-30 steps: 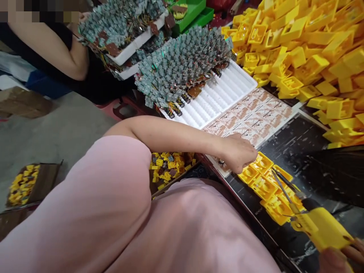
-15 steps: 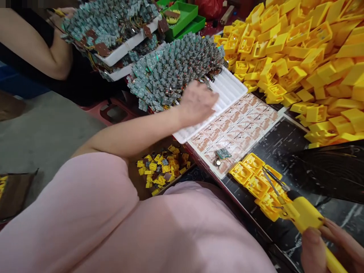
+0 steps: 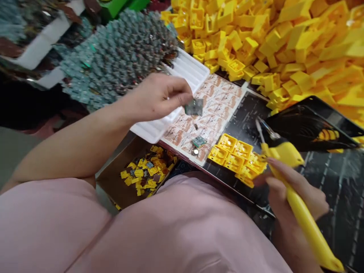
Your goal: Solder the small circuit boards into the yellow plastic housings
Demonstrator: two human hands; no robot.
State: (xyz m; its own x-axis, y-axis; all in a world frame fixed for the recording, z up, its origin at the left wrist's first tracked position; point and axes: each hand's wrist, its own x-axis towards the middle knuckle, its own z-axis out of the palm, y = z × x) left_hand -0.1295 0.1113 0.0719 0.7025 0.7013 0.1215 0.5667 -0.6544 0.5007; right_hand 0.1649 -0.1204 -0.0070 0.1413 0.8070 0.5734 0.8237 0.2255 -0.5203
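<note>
My left hand [image 3: 156, 96] pinches a small grey-green circuit board [image 3: 194, 107] and holds it above the patterned sheet [image 3: 224, 94]. My right hand [image 3: 292, 197] grips a yellow soldering iron [image 3: 298, 204], its metal tip [image 3: 260, 129] raised over the black mat. A block of joined yellow plastic housings [image 3: 236, 157] lies between the hands. Another small board with a round cell [image 3: 197, 144] rests on the patterned sheet, just left of the housings.
A heap of grey circuit boards [image 3: 119, 57] fills a white slotted tray [image 3: 187, 72] at the left. Loose yellow housings [image 3: 284, 41] pile up behind. A cardboard box of mixed parts [image 3: 142, 170] sits below the table edge. A glossy black sheet [image 3: 307, 125] lies at right.
My left hand has come back from the board heap with one board pinched in it. The right hand has lifted the soldering iron up and leftward. The view has swung right.
</note>
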